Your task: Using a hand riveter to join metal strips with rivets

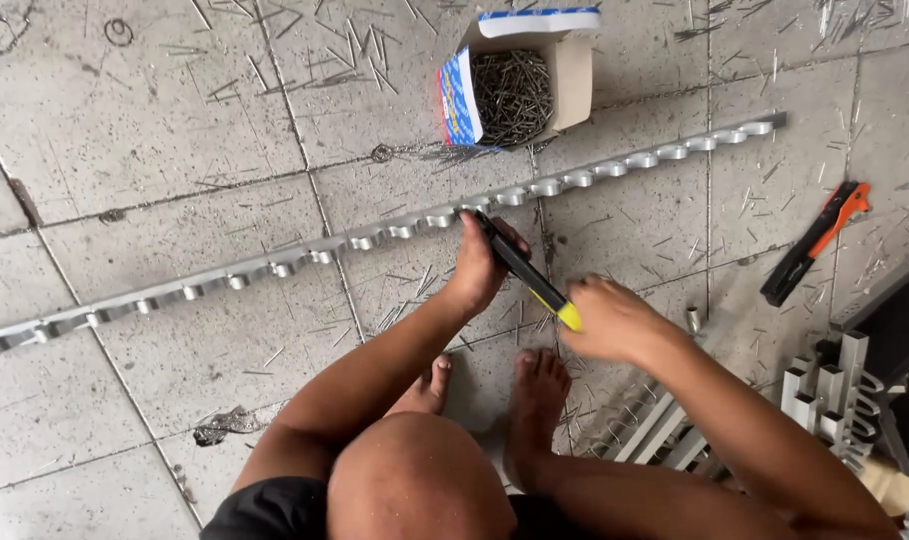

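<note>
Two hands grip one black tool (522, 270) with a yellow end: left hand (479, 268) and right hand (606, 318) fingers clamped on it. Its long axis runs diagonally, black tip on the scalloped metal strip (274, 268).

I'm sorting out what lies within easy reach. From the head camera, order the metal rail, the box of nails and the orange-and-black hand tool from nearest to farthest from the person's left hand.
From the left hand:
1. Metal rail, touching the fingertips, running left to right across the floor.
2. Box of nails, beyond the rail, straight ahead.
3. Orange-and-black hand tool, far right on the tiles.
</note>
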